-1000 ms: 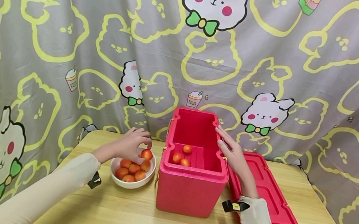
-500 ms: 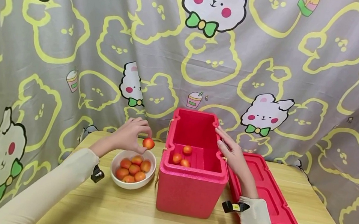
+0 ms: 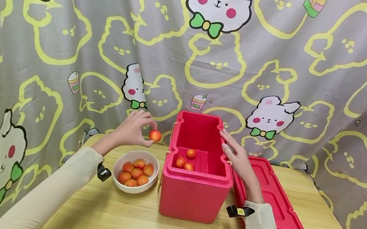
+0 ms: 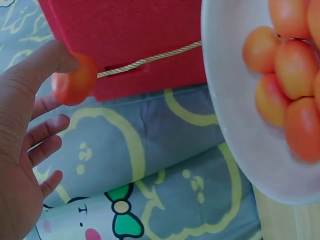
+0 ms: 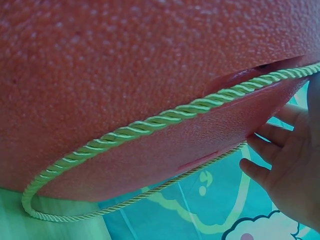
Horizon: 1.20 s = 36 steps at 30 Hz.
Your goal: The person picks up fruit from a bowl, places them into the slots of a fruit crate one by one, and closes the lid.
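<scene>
Between thumb and fingertips, my left hand [image 3: 132, 128] pinches a small orange-red tomato [image 3: 155, 136], raised over the far rim of a white bowl [image 3: 132, 190]. Several more tomatoes [image 3: 137, 173] lie in that bowl. To the right stands a red foam box [image 3: 193, 201], its top uncovered, with three tomatoes [image 3: 190, 153] on its floor. My right hand [image 3: 241, 162] rests on the box's right rim with the fingers extended. In the left wrist view the held tomato [image 4: 75, 82] overlaps the box side [image 4: 130, 40].
The red lid [image 3: 279, 208] lies on the wooden table [image 3: 121, 218] to the right of the box, underneath my right forearm. A twisted gold rope [image 5: 160, 122] loops along the box's side. Behind the table hangs a grey patterned curtain [image 3: 164, 50].
My left hand has lifted the tomato up out of the bowl, rising well above the rim. The right hand has stayed on the box rim.
</scene>
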Motion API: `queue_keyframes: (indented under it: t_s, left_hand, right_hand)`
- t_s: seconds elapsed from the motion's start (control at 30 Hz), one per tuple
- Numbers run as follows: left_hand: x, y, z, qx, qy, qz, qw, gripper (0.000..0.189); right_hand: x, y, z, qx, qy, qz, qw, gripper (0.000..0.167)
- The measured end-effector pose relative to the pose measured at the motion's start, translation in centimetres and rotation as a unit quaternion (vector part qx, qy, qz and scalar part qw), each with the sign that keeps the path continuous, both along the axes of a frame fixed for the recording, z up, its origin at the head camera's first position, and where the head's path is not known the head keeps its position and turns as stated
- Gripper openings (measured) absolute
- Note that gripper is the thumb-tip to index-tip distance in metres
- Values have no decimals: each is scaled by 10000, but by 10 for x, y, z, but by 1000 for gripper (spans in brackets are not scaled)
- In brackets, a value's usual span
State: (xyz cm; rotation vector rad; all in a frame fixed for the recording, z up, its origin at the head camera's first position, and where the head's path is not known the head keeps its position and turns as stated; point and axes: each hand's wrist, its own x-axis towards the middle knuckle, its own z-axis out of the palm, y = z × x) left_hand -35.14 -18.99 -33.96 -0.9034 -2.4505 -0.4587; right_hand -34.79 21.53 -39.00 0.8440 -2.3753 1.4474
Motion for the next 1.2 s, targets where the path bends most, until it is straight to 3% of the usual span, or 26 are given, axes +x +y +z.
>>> queue_keyframes:
  t_s: [0.27, 0.67, 0.97, 1.2]
  left_hand:
    - [-2, 2, 9, 404, 0, 37, 9992, 35]
    - [-9, 19, 20, 649, 108, 55, 9978, 34]
    - [-12, 37, 32, 852, 94, -113, 9963, 35]
    - [-15, 51, 40, 762, 85, -323, 9965, 33]
  right_hand:
    - [0, 1, 1, 237, 117, -99, 9996, 53]
    - [1, 2, 5, 410, 135, -69, 9990, 56]
    - [0, 0, 5, 378, 105, -111, 9992, 55]
    - [-2, 2, 4, 329, 79, -130, 9993, 55]
